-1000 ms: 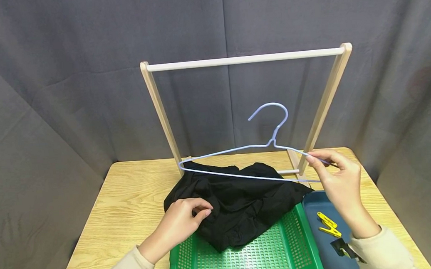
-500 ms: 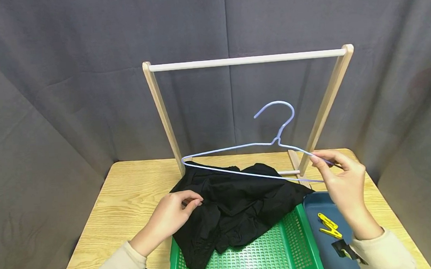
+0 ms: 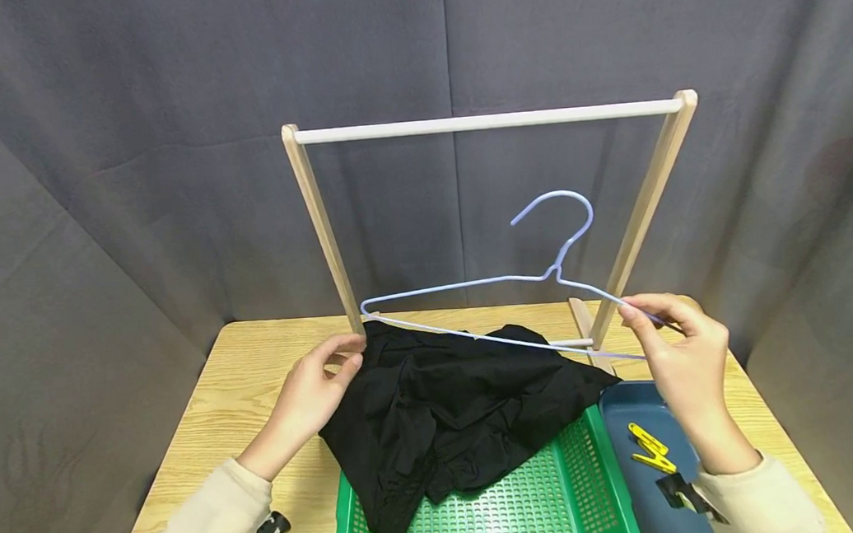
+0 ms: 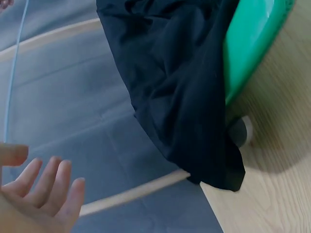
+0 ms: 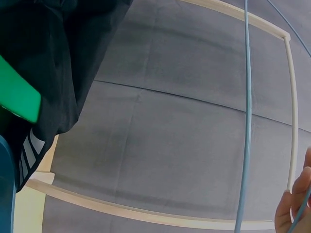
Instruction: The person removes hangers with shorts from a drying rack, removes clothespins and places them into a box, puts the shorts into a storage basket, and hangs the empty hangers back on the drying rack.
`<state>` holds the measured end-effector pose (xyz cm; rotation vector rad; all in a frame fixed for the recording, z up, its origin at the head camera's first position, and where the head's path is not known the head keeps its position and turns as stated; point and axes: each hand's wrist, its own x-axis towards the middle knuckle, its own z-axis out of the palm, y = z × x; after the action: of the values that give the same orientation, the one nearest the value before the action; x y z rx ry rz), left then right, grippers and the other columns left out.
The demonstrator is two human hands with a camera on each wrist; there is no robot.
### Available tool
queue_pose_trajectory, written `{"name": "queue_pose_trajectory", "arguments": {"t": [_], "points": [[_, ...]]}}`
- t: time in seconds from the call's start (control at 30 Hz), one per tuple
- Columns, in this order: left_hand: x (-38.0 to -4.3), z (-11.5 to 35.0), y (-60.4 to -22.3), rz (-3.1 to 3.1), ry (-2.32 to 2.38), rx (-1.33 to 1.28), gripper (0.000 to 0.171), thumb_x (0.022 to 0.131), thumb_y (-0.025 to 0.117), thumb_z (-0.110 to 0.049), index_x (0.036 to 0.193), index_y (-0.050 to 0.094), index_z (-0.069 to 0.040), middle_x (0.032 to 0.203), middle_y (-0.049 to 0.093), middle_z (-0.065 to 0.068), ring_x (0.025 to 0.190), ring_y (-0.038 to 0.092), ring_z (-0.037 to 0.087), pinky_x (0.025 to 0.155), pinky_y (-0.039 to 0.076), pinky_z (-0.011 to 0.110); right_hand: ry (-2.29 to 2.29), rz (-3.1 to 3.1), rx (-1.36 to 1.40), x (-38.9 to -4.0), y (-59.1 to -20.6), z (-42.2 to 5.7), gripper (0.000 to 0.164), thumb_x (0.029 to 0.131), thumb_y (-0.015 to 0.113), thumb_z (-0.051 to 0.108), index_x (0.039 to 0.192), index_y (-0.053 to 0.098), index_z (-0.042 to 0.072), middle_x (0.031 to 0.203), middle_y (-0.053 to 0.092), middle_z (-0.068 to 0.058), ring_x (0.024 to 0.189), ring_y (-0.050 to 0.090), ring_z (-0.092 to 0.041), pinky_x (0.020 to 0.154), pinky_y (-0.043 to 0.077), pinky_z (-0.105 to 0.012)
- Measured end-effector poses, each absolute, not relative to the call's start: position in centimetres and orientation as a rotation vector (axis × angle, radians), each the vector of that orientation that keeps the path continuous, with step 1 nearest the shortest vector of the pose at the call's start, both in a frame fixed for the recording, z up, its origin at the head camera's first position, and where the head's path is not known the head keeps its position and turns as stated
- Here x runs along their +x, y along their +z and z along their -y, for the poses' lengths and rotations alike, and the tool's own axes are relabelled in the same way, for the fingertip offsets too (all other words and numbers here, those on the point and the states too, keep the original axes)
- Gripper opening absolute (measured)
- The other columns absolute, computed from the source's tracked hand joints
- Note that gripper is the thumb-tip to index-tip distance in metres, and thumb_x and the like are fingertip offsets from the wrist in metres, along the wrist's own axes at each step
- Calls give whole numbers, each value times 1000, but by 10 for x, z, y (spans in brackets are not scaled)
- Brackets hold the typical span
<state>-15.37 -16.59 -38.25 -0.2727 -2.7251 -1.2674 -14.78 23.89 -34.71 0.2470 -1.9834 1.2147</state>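
My right hand (image 3: 686, 364) pinches one end of a thin light-blue clothes hanger (image 3: 450, 287) between thumb and fingers. The hanger is held up, hook at the top, in front of the rack. A crumpled piece of black cloth (image 3: 466, 404) lies draped over the back and left rim of a green basket (image 3: 619, 492). Beside the cloth's upper left corner is my left hand (image 3: 305, 395), its fingers loosely bent. In the left wrist view, that hand (image 4: 46, 199) holds nothing and stands apart from the cloth (image 4: 175, 82).
Behind the basket stands a wooden rack with a white top bar (image 3: 486, 122). To the right, a dark blue tray (image 3: 659, 506) bears a yellow clothespin (image 3: 650, 449). All stand on a wooden table (image 3: 207, 422), with grey curtains (image 3: 169, 194) around it.
My left hand drew the cloth's near left part down and left, let go, and moved up and left to its upper corner. The hanger shifted slightly right and up with my right hand.
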Motion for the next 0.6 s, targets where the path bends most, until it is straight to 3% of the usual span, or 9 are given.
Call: {"name": "queue_pose_trajectory", "arguments": {"t": [0.3,0.6], "points": [[-173,181,-370,2708,-1003,-158,38,101,58,-21,137,56,-11,133,60,11,113,60,32,84,48,51,1223,1981,243,-151,-344,-236,11,81,75,-9,92,75,-5,78,65,21,72,57,0,67,42,-16],[-202,188,-354,2598,-1284,-110,49,105,49,-24,148,39,-4,145,48,16,129,49,34,103,40,53,1210,1951,252,-151,-339,-229,15,79,73,-17,91,73,-9,81,64,25,72,56,5,69,42,-12]]}}
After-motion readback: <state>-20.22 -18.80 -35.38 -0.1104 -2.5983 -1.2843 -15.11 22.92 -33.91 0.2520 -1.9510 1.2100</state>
